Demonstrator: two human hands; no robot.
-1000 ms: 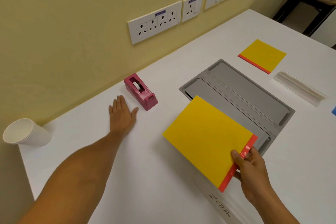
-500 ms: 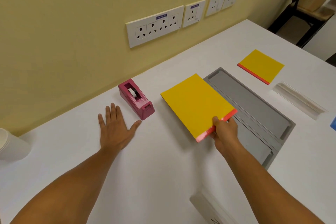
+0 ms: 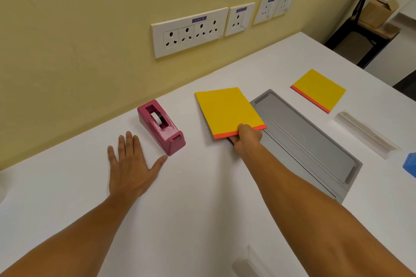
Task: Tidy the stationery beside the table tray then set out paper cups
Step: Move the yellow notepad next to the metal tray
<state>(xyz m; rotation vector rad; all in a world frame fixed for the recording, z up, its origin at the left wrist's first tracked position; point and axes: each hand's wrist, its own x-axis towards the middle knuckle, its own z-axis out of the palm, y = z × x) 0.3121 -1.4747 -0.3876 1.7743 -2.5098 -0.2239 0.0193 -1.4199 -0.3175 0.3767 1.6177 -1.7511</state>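
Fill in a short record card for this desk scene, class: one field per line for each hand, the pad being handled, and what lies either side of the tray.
Left hand: flat on the white table, fingers spread, beside the pink tape dispenser
Right hand: pinches the orange edge of the yellow pad
Held pad: between dispenser and grey tray, one corner over the tray's rim
Right of tray: second yellow pad, clear plastic strip, blue object cut off by the frame
Paper cups: none clearly seen
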